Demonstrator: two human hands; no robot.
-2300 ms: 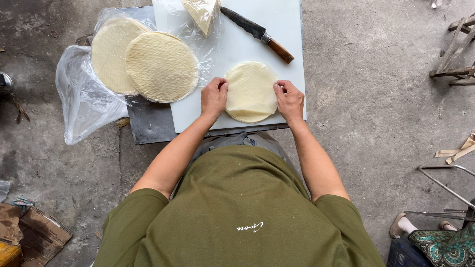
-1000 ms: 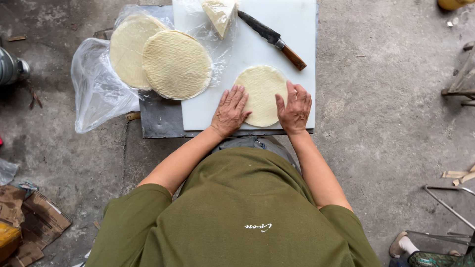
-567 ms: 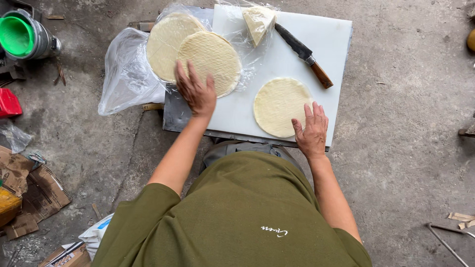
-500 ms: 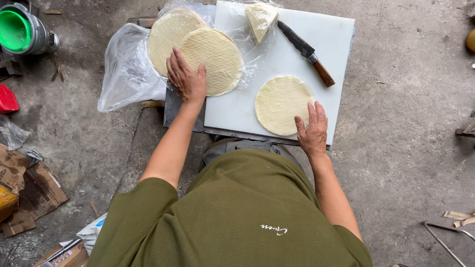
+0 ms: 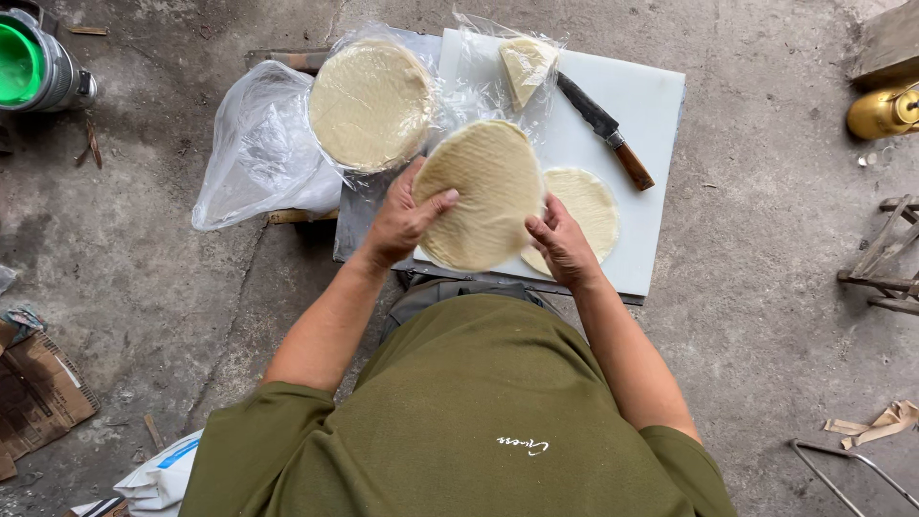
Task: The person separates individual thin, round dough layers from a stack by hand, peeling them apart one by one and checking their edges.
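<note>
green-lined metal can (image 5: 29, 65) stands at far left on the concrete floor (image 5: 144, 268). clear plastic bag (image 5: 263, 144) lies beside it, with a round flatbread stack (image 5: 371, 103) on top. left hand (image 5: 402, 215) and right hand (image 5: 560, 244) are closed on opposite edges of a round flatbread (image 5: 483, 191), held above the white cutting board (image 5: 651, 220). a second flatbread (image 5: 589, 206) lies flat on the board, partly covered. folded wedge (image 5: 526, 65) and knife (image 5: 605, 129) lie at the board's far side.
</note>
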